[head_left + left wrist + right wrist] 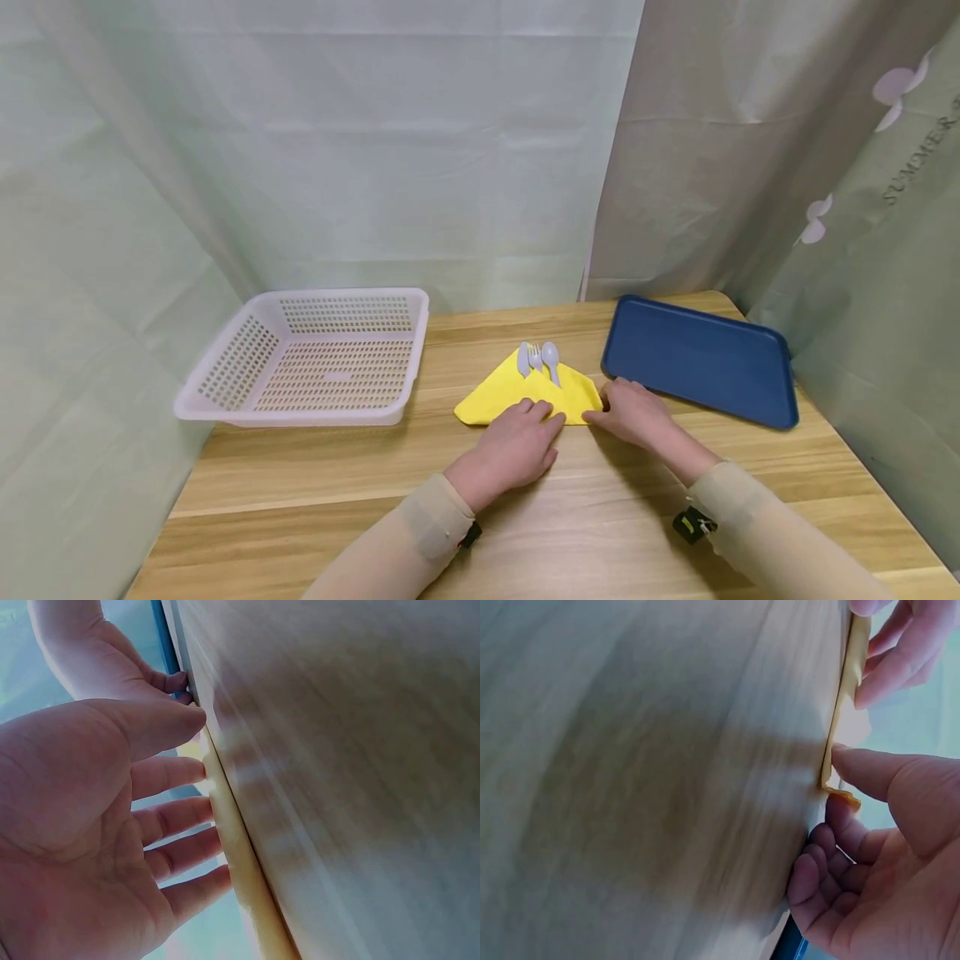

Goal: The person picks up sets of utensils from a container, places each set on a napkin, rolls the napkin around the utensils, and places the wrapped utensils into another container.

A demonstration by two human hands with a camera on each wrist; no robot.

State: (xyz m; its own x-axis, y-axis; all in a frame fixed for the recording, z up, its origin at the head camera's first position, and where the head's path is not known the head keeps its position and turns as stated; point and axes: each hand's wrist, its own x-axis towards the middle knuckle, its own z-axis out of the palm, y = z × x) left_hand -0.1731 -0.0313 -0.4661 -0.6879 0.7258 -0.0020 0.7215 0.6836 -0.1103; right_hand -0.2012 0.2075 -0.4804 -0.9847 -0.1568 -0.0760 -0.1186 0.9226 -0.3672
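"Both touching something?"
"Left hand (pixel 517 446), fingers outstretched, rests on the yellow napkin (pixel 491 398); right hand (pixel 636 412) pinches its right corner."
"Inside its fold?"
"Knife (pixel 523 361), fork (pixel 536 358), spoon (pixel 551 356); it lies on the table (pixel 300 517) between white basket (pixel 337 375) and blue tray (pixel 697 358)."

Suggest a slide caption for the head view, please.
Left grip resting on, right grip pinching, a folded yellow napkin with knife, fork and spoon, between white basket and blue tray.

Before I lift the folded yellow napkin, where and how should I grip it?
I'd probably take the yellow napkin by the middle of its near edge, from your side, thumb above, fingers beneath: that long edge faces you, and the cutlery points away.
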